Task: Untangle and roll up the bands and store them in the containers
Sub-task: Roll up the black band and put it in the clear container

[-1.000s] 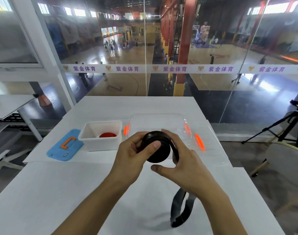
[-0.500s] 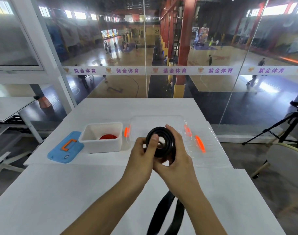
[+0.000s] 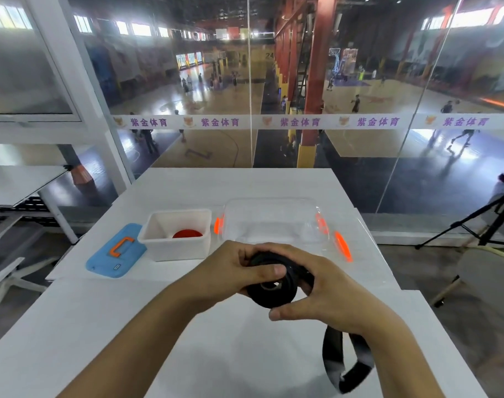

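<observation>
Left hand & right hand both grip the black band coil above the tabletop — prob. keeping wraps tight while its loose tail hangs.

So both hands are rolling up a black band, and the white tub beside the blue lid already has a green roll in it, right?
Not quite. The head view shows both hands, left and right, winding the black band, and the white tub does sit beside the blue lid, but the roll inside it is red, not green.
</observation>
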